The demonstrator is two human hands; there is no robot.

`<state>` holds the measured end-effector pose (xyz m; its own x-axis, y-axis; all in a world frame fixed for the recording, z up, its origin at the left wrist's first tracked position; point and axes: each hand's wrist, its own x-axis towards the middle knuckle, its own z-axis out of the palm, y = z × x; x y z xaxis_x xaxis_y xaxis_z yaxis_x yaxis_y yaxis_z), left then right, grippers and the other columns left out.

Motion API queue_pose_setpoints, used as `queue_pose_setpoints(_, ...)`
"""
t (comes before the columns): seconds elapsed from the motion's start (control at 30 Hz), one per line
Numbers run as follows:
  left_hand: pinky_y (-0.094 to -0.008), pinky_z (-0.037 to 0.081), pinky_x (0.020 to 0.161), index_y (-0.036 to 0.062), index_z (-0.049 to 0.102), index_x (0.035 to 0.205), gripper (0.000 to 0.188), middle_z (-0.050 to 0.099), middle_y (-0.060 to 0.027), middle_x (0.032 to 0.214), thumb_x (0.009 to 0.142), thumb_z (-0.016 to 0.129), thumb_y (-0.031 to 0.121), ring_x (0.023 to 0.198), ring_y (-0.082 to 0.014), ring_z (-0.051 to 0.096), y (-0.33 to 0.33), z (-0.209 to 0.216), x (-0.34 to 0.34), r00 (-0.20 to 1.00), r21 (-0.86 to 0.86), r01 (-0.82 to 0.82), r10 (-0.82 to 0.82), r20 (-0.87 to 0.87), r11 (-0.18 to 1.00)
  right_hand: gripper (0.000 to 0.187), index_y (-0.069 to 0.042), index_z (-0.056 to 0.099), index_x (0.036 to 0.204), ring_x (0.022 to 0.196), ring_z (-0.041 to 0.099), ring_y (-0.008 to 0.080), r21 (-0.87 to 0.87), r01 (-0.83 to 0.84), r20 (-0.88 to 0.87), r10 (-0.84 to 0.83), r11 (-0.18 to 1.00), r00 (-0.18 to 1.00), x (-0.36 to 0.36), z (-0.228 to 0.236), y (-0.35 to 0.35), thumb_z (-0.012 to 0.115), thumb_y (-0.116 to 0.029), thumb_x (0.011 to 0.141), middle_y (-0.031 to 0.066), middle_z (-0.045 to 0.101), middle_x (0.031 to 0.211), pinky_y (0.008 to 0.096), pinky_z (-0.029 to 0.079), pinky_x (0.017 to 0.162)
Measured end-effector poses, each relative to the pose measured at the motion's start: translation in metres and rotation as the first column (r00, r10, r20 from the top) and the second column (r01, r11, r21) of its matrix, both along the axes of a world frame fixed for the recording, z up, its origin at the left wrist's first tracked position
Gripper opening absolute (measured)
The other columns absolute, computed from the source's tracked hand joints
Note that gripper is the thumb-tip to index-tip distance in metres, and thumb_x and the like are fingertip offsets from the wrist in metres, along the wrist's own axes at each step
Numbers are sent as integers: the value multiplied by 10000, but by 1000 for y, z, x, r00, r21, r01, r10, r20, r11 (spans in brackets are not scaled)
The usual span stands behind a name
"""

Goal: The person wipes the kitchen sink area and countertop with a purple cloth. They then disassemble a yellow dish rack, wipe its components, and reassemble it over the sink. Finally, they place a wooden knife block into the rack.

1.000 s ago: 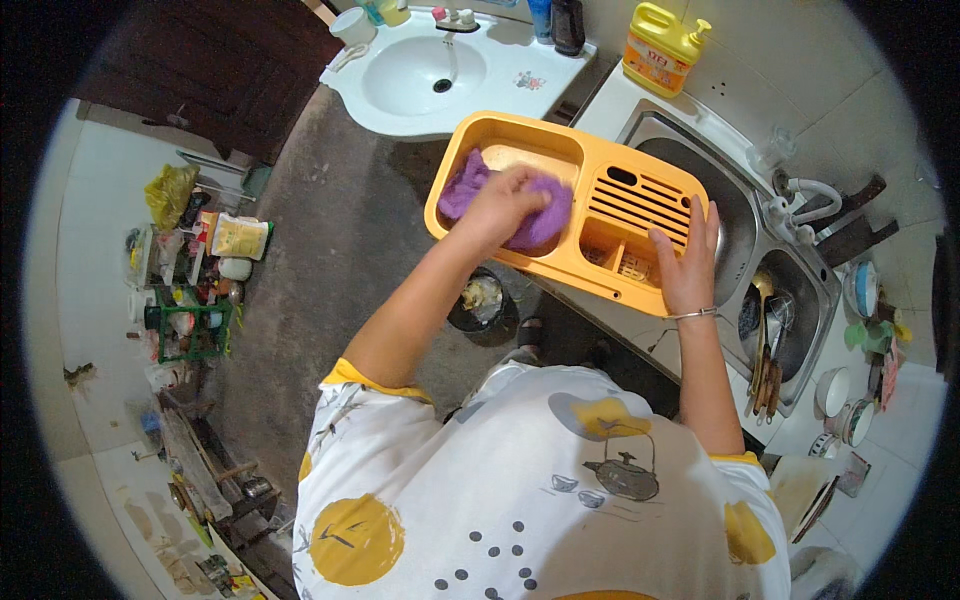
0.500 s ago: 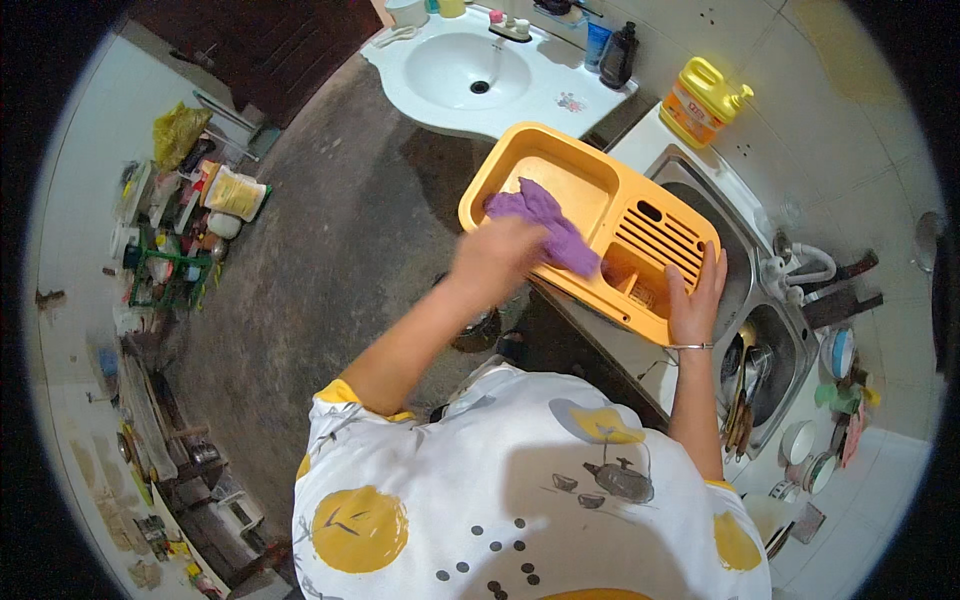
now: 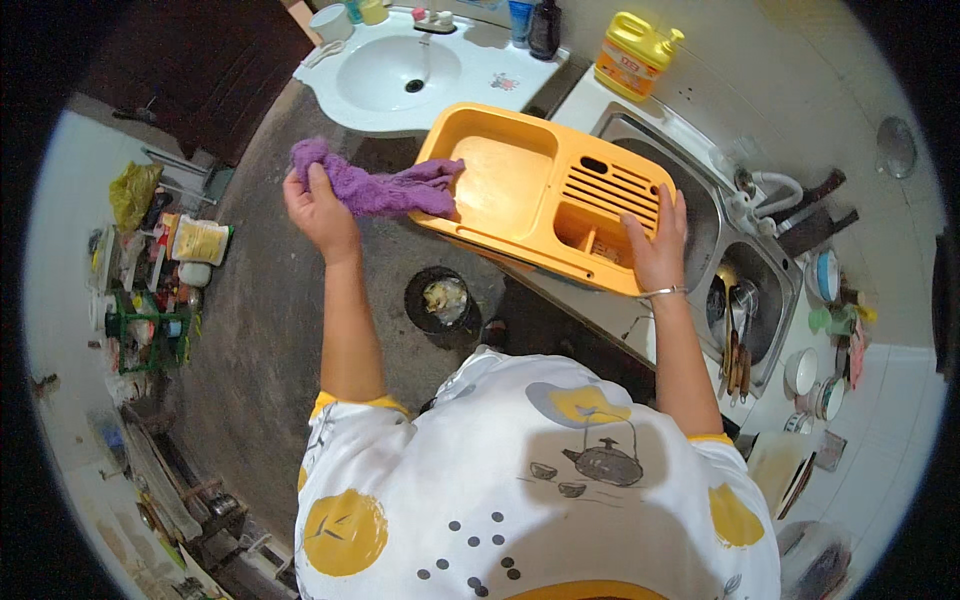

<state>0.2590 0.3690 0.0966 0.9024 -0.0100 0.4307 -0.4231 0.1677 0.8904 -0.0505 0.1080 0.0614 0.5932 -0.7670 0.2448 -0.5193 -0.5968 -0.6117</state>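
Observation:
My left hand (image 3: 322, 210) grips one end of a purple cloth (image 3: 375, 188), out to the left over the floor. The cloth's other end trails onto the near left corner of a yellow-orange plastic rack (image 3: 497, 160). This rack has a shallow tray on its left, a slatted part and a small divided compartment on its right. It sits tilted at the counter's edge, its left part jutting out. Around its right end my right hand (image 3: 660, 245) is wrapped, thumb on top near the compartment and fingers over the far side.
A steel double sink (image 3: 770, 330) with utensils in its near bowl lies to the right, beside a white faucet (image 3: 765, 200). A yellow jug (image 3: 637, 55) stands behind. At the back is a white washbasin (image 3: 400, 75). Below, a dark bin (image 3: 440, 300) stands on the floor.
My left hand has drawn the purple cloth leftward, from inside the rack's tray to beyond its left edge. My right hand keeps its hold on the rack. The bin has come into fuller view.

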Motion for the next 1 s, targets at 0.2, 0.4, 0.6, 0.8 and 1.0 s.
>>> queue_pose_setpoints(0.2,-279,450,794,14,574,1065,192,584,-36,988,895,589,103,905,-137,544,-61,11,-130,942,247,317,-333,26,916,680,-8,322,1401,1354,256,434,26,-6,87,4,1000,996,-1,-5,-3,624,-304,868,298,190,1476,418,258,1100)
queue_pose_setpoints(0.4,-417,407,828,39,613,982,231,621,-114,955,777,667,132,918,-298,575,-120,-13,-246,765,768,209,-591,257,605,506,3,367,1378,1347,262,428,119,-66,366,18,991,931,-1,-20,-7,482,-175,919,297,241,1455,436,216,1106)
queue_pose_setpoints(0.6,-343,420,860,15,547,1101,222,597,-96,1004,890,554,82,939,-196,557,-93,1,-306,806,237,591,-555,-206,771,488,5,340,1395,1366,254,390,244,-21,471,-99,970,877,-9,-31,-4,426,-215,967,269,250,1468,409,207,1114)
queue_pose_setpoints(0.8,-489,483,913,50,463,1168,344,567,-144,1168,905,592,232,1070,-290,576,-33,41,-305,854,-309,468,-513,-82,828,428,16,433,1319,1241,432,262,330,-52,609,-171,942,775,-69,-9,13,446,-250,984,164,474,1317,362,322,1047)
queue_pose_setpoints(1.0,-470,445,945,12,381,1315,461,511,-157,1243,956,402,302,1119,-300,537,-13,91,-258,888,-429,410,-459,-12,805,387,9,565,1137,756,615,129,718,-350,488,-76,602,870,-121,16,83,435,-327,995,90,651,941,251,519,678)
